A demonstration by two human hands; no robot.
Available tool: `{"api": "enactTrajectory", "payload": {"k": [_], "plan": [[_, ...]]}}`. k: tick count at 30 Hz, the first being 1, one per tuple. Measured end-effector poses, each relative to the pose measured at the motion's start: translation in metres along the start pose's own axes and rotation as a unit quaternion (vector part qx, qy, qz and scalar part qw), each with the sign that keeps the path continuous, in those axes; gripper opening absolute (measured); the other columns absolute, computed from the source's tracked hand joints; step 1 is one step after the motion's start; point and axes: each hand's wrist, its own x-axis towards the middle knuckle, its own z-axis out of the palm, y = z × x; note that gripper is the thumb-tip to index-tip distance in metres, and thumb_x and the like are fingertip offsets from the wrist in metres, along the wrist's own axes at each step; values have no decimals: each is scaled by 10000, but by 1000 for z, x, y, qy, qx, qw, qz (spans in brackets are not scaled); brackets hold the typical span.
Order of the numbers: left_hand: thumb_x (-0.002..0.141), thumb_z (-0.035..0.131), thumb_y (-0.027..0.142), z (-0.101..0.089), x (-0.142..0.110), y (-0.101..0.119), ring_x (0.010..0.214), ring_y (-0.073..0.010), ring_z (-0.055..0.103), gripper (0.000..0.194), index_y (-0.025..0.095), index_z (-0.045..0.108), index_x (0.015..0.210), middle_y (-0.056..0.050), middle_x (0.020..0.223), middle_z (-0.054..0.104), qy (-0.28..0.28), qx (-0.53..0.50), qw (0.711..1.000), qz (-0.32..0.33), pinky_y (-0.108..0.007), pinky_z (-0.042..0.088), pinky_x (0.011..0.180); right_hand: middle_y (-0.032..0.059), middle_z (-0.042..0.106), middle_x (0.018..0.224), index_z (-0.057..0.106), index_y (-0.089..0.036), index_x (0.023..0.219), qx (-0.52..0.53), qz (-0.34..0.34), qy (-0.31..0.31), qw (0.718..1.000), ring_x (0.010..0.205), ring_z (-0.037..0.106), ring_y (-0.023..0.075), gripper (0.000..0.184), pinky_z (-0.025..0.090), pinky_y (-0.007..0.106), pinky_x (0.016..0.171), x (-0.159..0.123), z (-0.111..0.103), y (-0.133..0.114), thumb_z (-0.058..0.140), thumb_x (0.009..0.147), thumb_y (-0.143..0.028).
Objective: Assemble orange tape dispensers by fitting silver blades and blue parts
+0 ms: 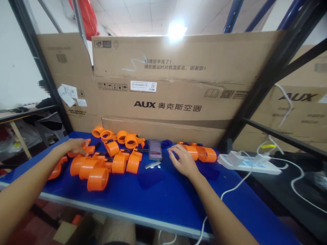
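Several orange plastic ring-shaped parts [107,163] lie in a heap on the left half of a blue table [158,194]. My left hand [76,145] rests on the far left edge of that heap, its fingers curled over an orange piece [89,149]. My right hand [182,160] hovers low over the table near the middle, fingers loosely bent and apart, holding nothing. It sits between a phone [155,149] lying flat and a small group of orange parts [201,153] to its right. A small grey strip [152,164] lies by the phone.
Large cardboard boxes [168,88] stand upright along the back of the table. A white power strip [249,164] with plugs and white cables [293,170] lies at the right. Dark shelf-frame bars [263,85] cross the right side. A cardboard box [76,228] sits under the table's front edge.
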Motion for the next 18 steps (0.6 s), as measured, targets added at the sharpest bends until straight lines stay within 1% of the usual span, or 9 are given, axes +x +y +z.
{"api": "enactTrajectory", "payload": {"k": [2, 4, 6, 8, 11, 13, 15, 17, 18], "plan": [[960, 681, 376, -13, 1, 3, 1085, -269, 670, 383, 151, 648, 1267, -103, 1255, 671, -53, 52, 997, 1, -462, 570, 924, 109, 735, 1026, 700, -225, 1008, 2, -1, 2, 1000, 970, 710, 279, 183, 575, 451, 899, 1, -1, -2, 539, 1019, -310], [899, 720, 381, -30, 2, 8, 1064, -268, 661, 394, 126, 687, 1198, -73, 1118, 722, -66, 100, 993, 5, -421, 514, 956, 107, 738, 1019, 697, -226, 1014, 6, -4, 7, 1000, 967, 710, 280, 173, 573, 454, 904, 1, -2, -4, 543, 1019, -305], [870, 705, 398, -49, 5, 16, 1066, -268, 642, 433, 131, 691, 1211, -59, 1052, 742, -50, 141, 989, 9, -396, 460, 985, 105, 741, 1022, 694, -228, 1017, 13, -10, 11, 1000, 975, 708, 279, 162, 567, 454, 912, 2, -3, -7, 545, 1018, -291], [848, 699, 434, -68, 8, 29, 1072, -276, 621, 493, 139, 687, 1243, -77, 1059, 745, -26, 175, 984, 8, -403, 426, 1009, 101, 744, 1023, 692, -229, 1020, 24, -17, 16, 999, 981, 703, 275, 154, 562, 448, 916, 3, -2, -12, 545, 1019, -275], [838, 687, 547, -89, 7, 62, 1187, -339, 548, 638, 150, 656, 1337, -163, 1208, 702, 23, 208, 978, 14, -477, 379, 1062, 98, 741, 1013, 694, -227, 1033, 42, -20, 19, 999, 981, 693, 271, 158, 552, 442, 915, 5, 2, -20, 543, 1023, -271], [873, 601, 654, -93, 0, 94, 1268, -405, 464, 723, 193, 599, 1430, -209, 1349, 617, 69, 218, 973, 21, -527, 405, 1031, 100, 736, 1017, 699, -225, 1034, 60, -15, 13, 998, 985, 686, 271, 172, 544, 440, 915, 7, 5, -26, 539, 1028, -289], [901, 540, 670, -87, -10, 131, 1249, -447, 454, 668, 262, 614, 1425, -198, 1345, 608, 147, 224, 962, 53, -556, 459, 958, 99, 730, 1022, 701, -227, 1071, 90, 9, 5, 996, 959, 682, 264, 191, 545, 428, 887, 7, 7, -31, 543, 1031, -328], [880, 568, 680, -72, -20, 168, 1163, -425, 523, 615, 285, 680, 1338, -167, 1242, 651, 134, 191, 966, 109, -548, 469, 955, 95, 724, 1055, 671, -236, 1200, 145, 45, -6, 988, 916, 679, 248, 257, 551, 405, 838, 6, 6, -35, 559, 1025, -388], [865, 584, 699, -61, -24, 185, 1148, -414, 543, 619, 303, 687, 1329, -144, 1227, 666, 111, 160, 971, 135, -545, 465, 969, 97, 718, 1096, 631, -244, 1287, 187, 60, -16, 980, 901, 679, 239, 332, 555, 392, 816, 5, 5, -38, 568, 1018, -428]]}}
